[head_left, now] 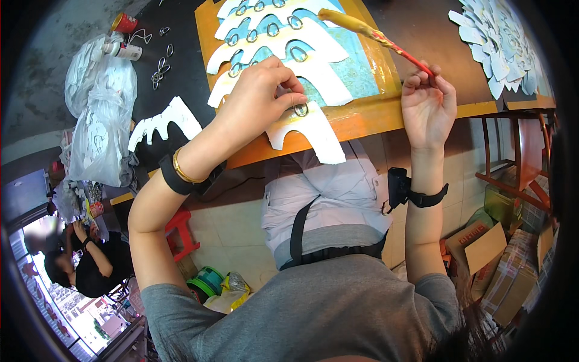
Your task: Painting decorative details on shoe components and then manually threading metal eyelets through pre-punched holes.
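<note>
1. Left hand point(260, 96) fingers pinch metal ring point(300, 110) on white cutout point(307, 130) at counter point(362, 120) edge; ring may slip.
2. Right hand point(427, 107) fingers grip brush point(374, 33); glue may drip.

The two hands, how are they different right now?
The left hand presses down on a white cut-out shape, fingertips at a small metal ring. The right hand is off the shape, pinching a long red and yellow brush. The left wrist has a gold bangle; the right wrist doesn't. Both wear black straps.
</note>
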Demonstrator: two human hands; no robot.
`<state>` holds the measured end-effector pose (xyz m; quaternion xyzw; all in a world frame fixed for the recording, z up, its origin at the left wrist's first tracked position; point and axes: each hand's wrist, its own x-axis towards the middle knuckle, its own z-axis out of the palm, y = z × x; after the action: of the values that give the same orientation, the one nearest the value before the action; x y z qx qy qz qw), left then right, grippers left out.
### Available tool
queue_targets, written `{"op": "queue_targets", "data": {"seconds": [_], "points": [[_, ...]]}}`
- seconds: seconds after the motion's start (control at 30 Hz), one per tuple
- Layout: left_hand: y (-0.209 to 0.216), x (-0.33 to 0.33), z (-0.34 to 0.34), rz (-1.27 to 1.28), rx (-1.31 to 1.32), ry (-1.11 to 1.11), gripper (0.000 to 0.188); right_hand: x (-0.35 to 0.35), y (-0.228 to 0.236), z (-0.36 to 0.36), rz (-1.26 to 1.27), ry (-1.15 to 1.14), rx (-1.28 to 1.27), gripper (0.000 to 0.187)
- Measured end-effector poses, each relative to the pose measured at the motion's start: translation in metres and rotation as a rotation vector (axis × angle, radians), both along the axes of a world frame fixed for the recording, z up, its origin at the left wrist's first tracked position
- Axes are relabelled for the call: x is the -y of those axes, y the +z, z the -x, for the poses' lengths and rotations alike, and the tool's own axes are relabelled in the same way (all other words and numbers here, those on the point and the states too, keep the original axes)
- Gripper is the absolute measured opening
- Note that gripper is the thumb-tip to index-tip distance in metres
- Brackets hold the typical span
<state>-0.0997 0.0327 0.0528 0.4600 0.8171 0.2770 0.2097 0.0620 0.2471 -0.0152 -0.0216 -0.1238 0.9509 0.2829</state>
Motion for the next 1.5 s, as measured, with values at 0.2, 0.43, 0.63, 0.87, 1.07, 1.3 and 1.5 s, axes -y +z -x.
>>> {"op": "queue_targets", "data": {"seconds": [0.2, 0.43, 0.63, 0.87, 1.07, 1.3, 1.5], "points": [[-0.004, 0.004, -0.003, -0.022, -0.03, 0.002, 0.013, 0.0, 0.0, 0.0, 0.002, 0.004, -0.001, 0.015], [-0.012, 0.009, -0.004, -0.096, -0.108, -0.035, 0.01, 0.002, -0.001, -0.003, 0.019, 0.0, 0.01, 0.014], [-0.01, 0.002, -0.004, -0.066, -0.113, -0.031, 0.008, -0.001, -0.003, -0.002, 0.022, -0.01, 0.015, 0.014], [0.003, 0.016, 0.003, -0.158, -0.111, 0.033, 0.012, 0.0, 0.0, 0.008, 0.031, 0.001, 0.002, 0.016], [0.02, 0.058, 0.07, -0.058, -0.397, 0.162, 0.014, 0.001, 0.001, -0.005, -0.027, -0.064, 0.073, 0.014], [0.002, 0.146, 0.193, 0.044, -0.55, 0.492, 0.012, 0.003, -0.002, -0.004, -0.042, -0.054, 0.056, 0.013], [-0.032, 0.121, 0.213, -0.032, -0.484, 0.444, 0.02, -0.008, -0.011, -0.009, -0.043, -0.055, 0.087, 0.016]]}}
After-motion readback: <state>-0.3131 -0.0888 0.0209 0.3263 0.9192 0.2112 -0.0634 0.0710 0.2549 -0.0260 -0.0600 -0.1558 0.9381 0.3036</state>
